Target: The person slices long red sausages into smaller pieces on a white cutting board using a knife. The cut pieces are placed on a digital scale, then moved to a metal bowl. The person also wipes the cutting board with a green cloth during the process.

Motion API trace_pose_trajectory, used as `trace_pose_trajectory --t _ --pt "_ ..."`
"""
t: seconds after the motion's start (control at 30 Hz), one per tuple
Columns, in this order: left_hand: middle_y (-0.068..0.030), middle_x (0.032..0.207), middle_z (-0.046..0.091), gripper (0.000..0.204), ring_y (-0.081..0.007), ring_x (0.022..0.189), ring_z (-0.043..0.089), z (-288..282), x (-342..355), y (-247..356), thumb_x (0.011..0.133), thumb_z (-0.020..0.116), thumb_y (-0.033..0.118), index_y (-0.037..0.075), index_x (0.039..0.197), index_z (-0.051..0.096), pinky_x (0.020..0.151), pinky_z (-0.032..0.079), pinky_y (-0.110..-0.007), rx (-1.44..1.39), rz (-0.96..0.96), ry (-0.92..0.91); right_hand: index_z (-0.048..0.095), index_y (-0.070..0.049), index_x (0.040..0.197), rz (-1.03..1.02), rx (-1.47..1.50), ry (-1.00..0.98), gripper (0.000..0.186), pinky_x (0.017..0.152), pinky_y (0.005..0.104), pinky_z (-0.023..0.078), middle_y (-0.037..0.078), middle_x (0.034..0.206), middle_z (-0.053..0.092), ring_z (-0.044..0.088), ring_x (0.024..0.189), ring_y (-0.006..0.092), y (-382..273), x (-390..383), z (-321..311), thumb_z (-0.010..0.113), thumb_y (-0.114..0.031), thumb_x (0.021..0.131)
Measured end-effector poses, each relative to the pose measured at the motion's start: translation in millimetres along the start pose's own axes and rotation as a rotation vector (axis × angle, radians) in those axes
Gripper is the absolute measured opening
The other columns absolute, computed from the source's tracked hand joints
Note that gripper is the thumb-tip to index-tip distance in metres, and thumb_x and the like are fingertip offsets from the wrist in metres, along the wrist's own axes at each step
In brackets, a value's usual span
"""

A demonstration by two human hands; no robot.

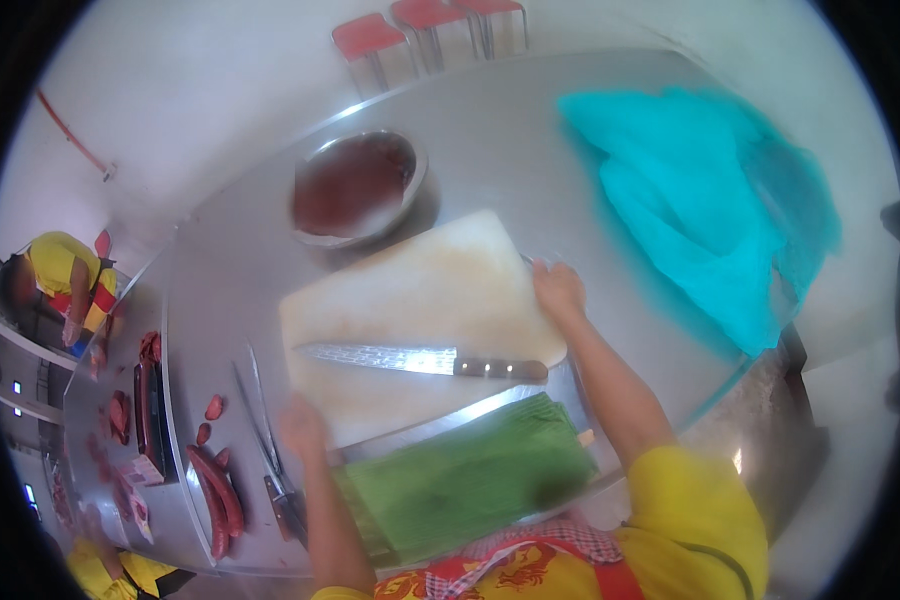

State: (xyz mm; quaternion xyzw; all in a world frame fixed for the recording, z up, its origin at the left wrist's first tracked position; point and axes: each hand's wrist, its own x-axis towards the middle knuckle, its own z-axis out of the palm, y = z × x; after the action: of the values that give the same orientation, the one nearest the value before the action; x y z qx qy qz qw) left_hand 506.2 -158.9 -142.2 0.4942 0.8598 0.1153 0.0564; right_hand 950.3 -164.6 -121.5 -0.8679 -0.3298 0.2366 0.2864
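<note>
Steel desk [530,150], viewed from above; a pale rectangular cutting board [420,300] lies on it, long axis running from lower left to upper right in the frame. Left hand [302,425] sits at the board's near left corner, fingers curled on the edge; the picture is blurred there and the tightness of that grip cannot be told. Right hand [558,290] rests at the board's far right edge, fingers closed over the rim, grasping the board.

On the board lies a large knife [420,360]; long axis nearly horizontal across the frame; blade tip points to the person's left, the dark riveted handle points right, ending near the board's right edge; neither hand touches it.

A folded green cloth [470,480] lies on the desk just beside the board's near edge, in front of the person; a round metal bowl [358,188] with dark reddish contents stands just beyond the board's far left corner; a crumpled turquoise net [700,210] lies well to the right.

Left of the board, two slimmer knives [265,430] lie side by side; red sausages [215,490] lie further left; red stools [425,30] stand beyond the desk.
</note>
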Motion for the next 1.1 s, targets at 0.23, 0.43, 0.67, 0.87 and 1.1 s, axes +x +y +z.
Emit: trace_pose_trajectory --t 0.23,0.43,0.67,0.87,1.1 --pt "-0.0296 0.104 0.063 0.062 -0.0452 0.099 0.060 0.5 -7.6 9.2 0.095 0.040 0.050 -0.007 0.105 0.062 0.089 0.046 -0.050 -0.060 0.083 0.026 0.061 0.007 0.107 -0.119 -0.096 -0.050 0.053 0.095 0.0489 0.042 0.027 0.116 0.056 0.054 0.107 0.0428 -6.1 -24.5 1.9 0.047 -0.042 0.094" --pt "-0.0290 0.100 0.063 0.058 -0.0439 0.094 0.061 -2.6 -8.2 20.1 0.096 0.038 0.046 -0.005 0.102 0.063 0.084 0.045 -0.054 0.008 0.163 0.058 0.060 0.007 0.109 -0.061 -0.148 0.074 0.056 0.094 0.0487 0.043 0.026 0.118 0.055 0.053 0.108 0.0414 -14.3 -40.7 12.8 0.047 -0.045 0.094" --pt "-0.0282 0.116 0.059 0.054 -0.0443 0.112 0.054 6.3 38.2 -11.4 0.100 0.028 0.042 0.002 0.122 0.058 0.096 0.040 -0.049 -0.292 0.121 -0.247 0.059 0.009 0.112 0.071 0.061 -0.123 0.061 0.091 0.0444 0.045 0.030 0.114 0.060 0.057 0.110 0.0399 -7.4 -26.2 -2.1 0.049 -0.047 0.091" --pt "-0.0284 0.123 0.056 0.056 -0.0432 0.119 0.050 -29.2 6.8 -74.2 0.102 0.024 0.039 -0.002 0.122 0.056 0.102 0.036 -0.046 -0.301 -0.002 -0.430 0.059 0.011 0.104 0.097 0.234 -0.296 0.053 0.076 0.0399 0.048 0.025 0.096 0.064 0.063 0.088 0.0309 23.4 -74.1 -29.7 0.054 -0.041 0.091" --pt "-0.0205 0.122 0.056 0.063 -0.0281 0.110 0.054 -72.7 -58.7 -133.0 0.093 0.051 0.043 -0.010 0.125 0.048 0.093 0.042 -0.038 -0.268 -0.048 -0.597 0.057 0.004 0.087 0.181 0.274 -0.280 0.040 0.064 0.0329 0.045 0.009 0.076 0.057 0.052 0.069 0.0160 57.1 -165.7 -66.4 0.059 -0.035 0.092"
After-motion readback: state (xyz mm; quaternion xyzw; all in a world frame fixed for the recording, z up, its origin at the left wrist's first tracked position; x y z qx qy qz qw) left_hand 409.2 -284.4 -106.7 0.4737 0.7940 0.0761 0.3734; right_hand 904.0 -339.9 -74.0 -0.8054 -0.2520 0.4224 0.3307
